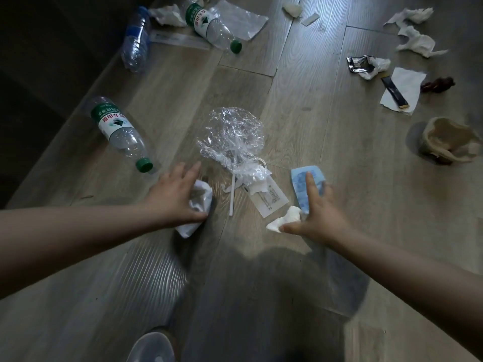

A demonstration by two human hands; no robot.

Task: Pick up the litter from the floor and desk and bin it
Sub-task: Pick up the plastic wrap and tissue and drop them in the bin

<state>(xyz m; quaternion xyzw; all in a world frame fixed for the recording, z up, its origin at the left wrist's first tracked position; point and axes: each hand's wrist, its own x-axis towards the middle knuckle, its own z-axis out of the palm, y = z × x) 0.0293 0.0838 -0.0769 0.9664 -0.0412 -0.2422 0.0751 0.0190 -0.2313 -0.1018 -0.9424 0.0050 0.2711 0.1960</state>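
Litter lies scattered on wood floor [300, 121]. Left hand [173, 195] fingers curl around crumpled white paper [197, 207]. Right hand [317, 215] pinches tissue [286, 222] with thumb, forefinger pressing blue wrapper [304, 186]. Clear plastic [232, 138] and straw [232, 197] between hands. Bottle [117, 130] left of hands.

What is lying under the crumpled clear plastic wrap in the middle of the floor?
Below the clear plastic wrap, a white straw and a flat clear packet stick out. How far they reach underneath is hidden by the wrinkles.
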